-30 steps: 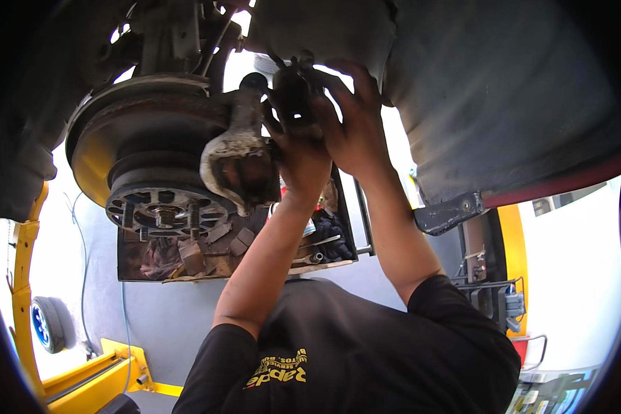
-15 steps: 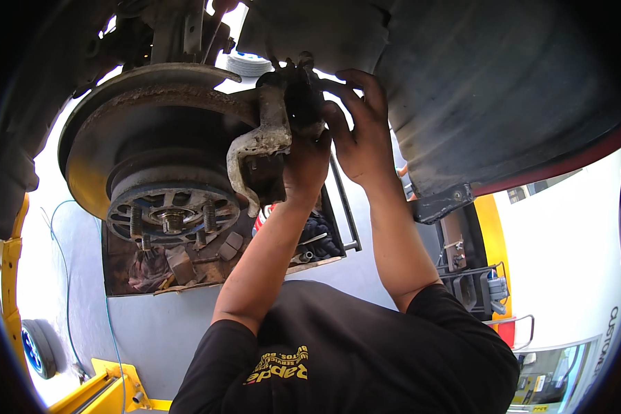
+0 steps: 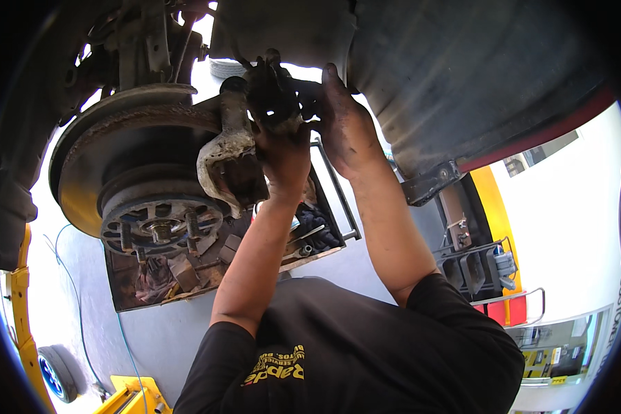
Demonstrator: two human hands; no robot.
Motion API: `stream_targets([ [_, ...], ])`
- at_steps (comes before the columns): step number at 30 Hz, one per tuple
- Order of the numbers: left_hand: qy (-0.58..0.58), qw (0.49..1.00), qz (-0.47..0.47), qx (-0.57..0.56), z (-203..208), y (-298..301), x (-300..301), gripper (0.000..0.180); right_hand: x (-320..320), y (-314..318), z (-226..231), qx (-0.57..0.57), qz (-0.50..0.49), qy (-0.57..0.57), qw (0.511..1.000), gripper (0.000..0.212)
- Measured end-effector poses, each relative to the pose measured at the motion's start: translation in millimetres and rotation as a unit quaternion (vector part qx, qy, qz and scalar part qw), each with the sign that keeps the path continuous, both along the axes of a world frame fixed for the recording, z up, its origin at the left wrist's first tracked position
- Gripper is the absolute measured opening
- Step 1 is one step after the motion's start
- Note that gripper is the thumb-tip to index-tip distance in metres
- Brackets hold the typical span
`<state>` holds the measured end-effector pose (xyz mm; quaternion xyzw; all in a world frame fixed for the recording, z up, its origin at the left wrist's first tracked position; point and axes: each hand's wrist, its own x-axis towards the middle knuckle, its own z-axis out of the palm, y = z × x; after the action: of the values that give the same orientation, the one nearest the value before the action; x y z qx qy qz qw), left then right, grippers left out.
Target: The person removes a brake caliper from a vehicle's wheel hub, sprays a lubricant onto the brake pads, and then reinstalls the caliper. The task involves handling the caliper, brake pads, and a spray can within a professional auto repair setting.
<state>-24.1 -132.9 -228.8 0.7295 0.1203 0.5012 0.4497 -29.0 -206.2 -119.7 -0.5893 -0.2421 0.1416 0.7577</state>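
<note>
Well, left hand (image 3: 286, 157) under, right hand (image 3: 349, 131) beside the dark caliper (image 3: 268, 90) (grips I cannot tell).

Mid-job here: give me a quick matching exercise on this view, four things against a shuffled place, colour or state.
1. right hand
2. brake disc
3. shirt
4. wheel at lower left

A. blue rim
B. raised to the right of the dark metal part
C. rusty outer edge
D. black with yellow lettering

Pairs: 1-B; 2-C; 3-D; 4-A
</note>
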Motion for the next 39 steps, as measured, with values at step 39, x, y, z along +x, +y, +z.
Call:
stream_targets([
  [39, -0.049, 0.976, 0.066, 0.204, -5.0, 10.2, 9.2, 0.067, -6.2, -12.0, 17.2, -0.18, -0.103, -0.44, 0.874, 0.037],
])
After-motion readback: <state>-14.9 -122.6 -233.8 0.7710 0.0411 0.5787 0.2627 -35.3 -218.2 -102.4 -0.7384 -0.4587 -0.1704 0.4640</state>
